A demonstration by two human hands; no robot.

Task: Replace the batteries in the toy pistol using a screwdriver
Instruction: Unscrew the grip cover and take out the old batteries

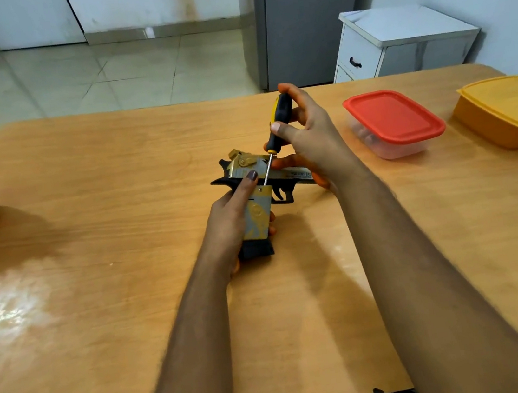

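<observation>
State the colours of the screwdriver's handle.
Yellow and black, seen in the head view: the screwdriver handle is gripped by the right hand.

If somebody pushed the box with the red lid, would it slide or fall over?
The box with the red lid would probably slide rather than tip: it looks low and wide and sits flat on the smooth wooden table. It likely feels light, since the clear plastic walls look thin. Something lies inside it, so that might shift around.

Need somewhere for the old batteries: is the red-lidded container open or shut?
Shut: the red lid sits flat over the clear container.
</observation>
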